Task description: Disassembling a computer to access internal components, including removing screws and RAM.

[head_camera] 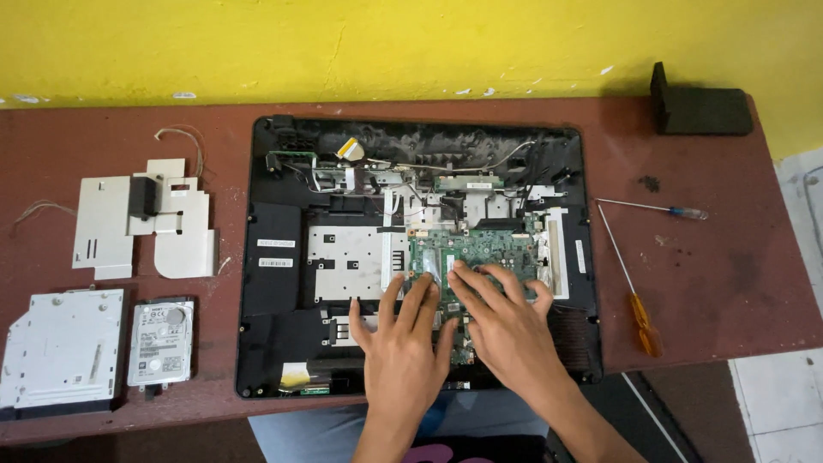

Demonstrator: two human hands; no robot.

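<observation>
- While both palms face down over an opened laptop base (274, 343), the left hand (403, 339) lies flat with fingers (390, 296) spread wide, gripping nothing; its tips rest at the lower left edge of the green circuit board (480, 249).
- Just beside it, touching at the index side, the right hand (506, 321) also lies flat, fingers (493, 279) fanned over the board's lower half, closed on nothing.
- The board sits right of centre in the black base, next to a silver metal plate (343, 261).
- Left of the base on the reddish-brown table (729, 283) lie a grey metal bracket (107, 227), a hard drive (160, 341) and a flat optical drive (58, 347).
- To the right lie two screwdrivers well apart from the hands: one orange-handled (630, 291), one thin with a blue handle (656, 208).
- A black block (699, 107) stands at the far right corner against the yellow wall (386, 43).
</observation>
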